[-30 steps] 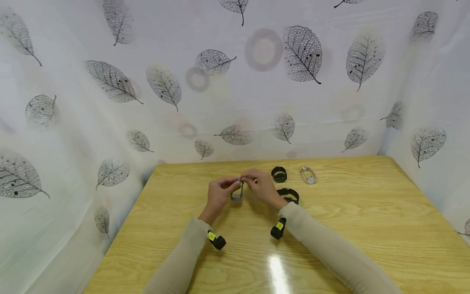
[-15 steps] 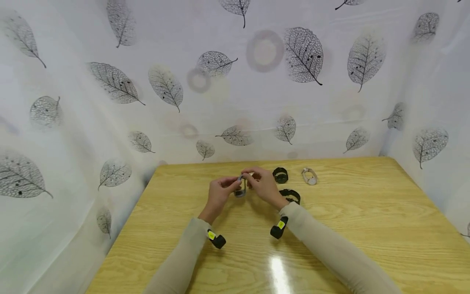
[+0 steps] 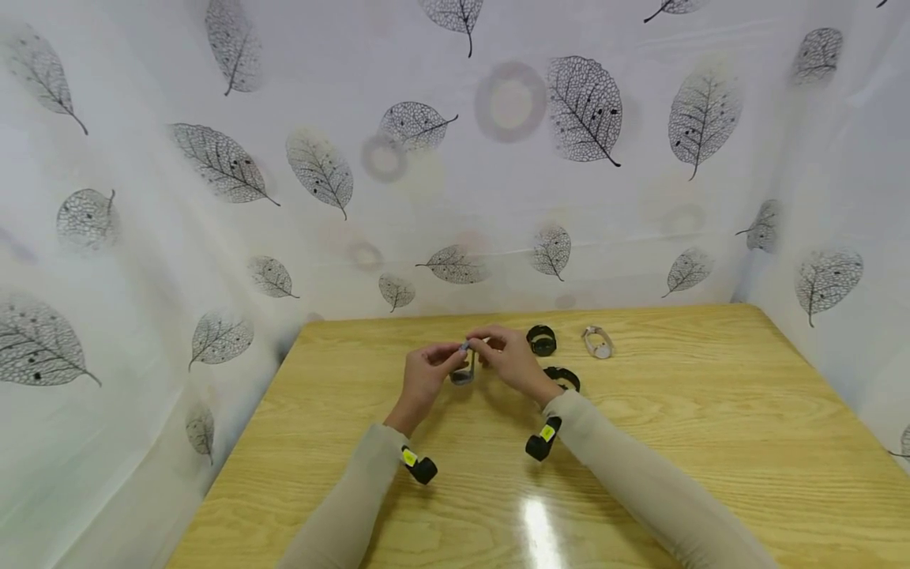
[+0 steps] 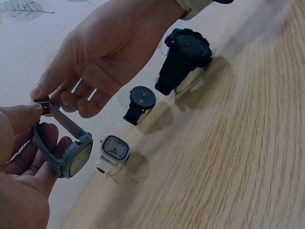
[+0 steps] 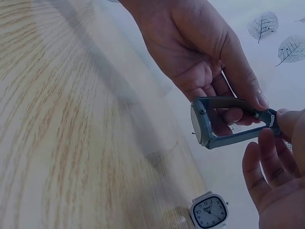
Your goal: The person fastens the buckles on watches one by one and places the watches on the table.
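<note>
A grey-blue wristwatch [image 4: 78, 155] hangs above the table, its strap joined into a loop and its face downward in the head view. My left hand [image 3: 423, 378] pinches the strap by the buckle [image 5: 268, 117] between thumb and fingers. From the other side, my right hand [image 3: 513, 363] pinches the strap at the same place, thumb tip close to the left thumb. The right wrist view shows the watch case [image 5: 202, 123] hanging free of both palms. How far the strap end passes through the buckle is partly hidden by the fingertips.
On the wooden table [image 3: 675, 442], a small black watch [image 3: 543, 341] and a white watch [image 3: 599, 344] lie beyond the right hand. A bulky black watch [image 4: 188, 50] lies by the right wrist. A leaf-patterned curtain [image 3: 498, 197] encloses the back and sides.
The grey-blue watch rose slightly with its loop turning, then sank a little. Both hands keep their pinch at the buckle and have barely shifted. The other watches have not moved.
</note>
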Motion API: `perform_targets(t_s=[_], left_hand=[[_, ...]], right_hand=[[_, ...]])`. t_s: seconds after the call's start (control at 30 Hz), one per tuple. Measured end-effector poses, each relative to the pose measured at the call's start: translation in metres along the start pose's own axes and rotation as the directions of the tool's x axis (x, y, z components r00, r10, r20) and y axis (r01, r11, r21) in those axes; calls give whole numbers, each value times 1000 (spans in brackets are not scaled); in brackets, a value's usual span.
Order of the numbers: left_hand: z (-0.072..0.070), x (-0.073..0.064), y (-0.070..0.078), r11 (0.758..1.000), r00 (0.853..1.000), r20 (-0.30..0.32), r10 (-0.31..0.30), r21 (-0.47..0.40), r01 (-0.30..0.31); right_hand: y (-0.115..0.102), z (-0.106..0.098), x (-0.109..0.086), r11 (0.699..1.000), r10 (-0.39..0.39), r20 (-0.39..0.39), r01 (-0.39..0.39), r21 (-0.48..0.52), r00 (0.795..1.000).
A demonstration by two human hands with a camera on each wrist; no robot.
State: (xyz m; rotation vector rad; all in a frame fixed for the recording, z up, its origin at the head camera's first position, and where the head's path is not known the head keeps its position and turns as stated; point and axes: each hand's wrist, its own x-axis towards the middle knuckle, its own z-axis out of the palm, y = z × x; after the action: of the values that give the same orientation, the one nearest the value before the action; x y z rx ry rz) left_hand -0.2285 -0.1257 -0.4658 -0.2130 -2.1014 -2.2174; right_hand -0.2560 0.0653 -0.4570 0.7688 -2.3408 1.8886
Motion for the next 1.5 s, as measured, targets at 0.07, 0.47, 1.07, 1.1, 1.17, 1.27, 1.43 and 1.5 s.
perform_targets(t_s=[0.07,0.47,1.07,1.1,1.17,1.27,1.43,1.5], left_hand=[[0,1,0,1000,1000,1,1,-4,-1],[3,2,4,999,1000,-8,13,-31,-14],[2,0,-4,997,999,-6,32,-69,-33],[3,0,-4,997,999,-2,37,-70,-37],[3,0,-4,997,999,-1,40,-71,-40],[3,0,-4,997,999,2,38,-72,-38],[2,0,-2,996,999,-3,40,-76,-40],[1,1,-2,996,999,-8,45,-75,-45]], right_hand=[[-12,-1,-2,1000,-5,12,5,-4,1000],[0,0,1,1000,7,8,-7,29,1000],[6,4,0,998,-17,-20,15,-62,1000],[6,4,0,996,-22,-21,21,-87,1000],[5,5,-1,994,-20,-29,17,-107,999],[5,6,-2,998,13,-49,-15,-54,999],[6,5,-1,996,58,-70,-53,72,996],[7,5,-1,995,50,-66,-43,90,997]])
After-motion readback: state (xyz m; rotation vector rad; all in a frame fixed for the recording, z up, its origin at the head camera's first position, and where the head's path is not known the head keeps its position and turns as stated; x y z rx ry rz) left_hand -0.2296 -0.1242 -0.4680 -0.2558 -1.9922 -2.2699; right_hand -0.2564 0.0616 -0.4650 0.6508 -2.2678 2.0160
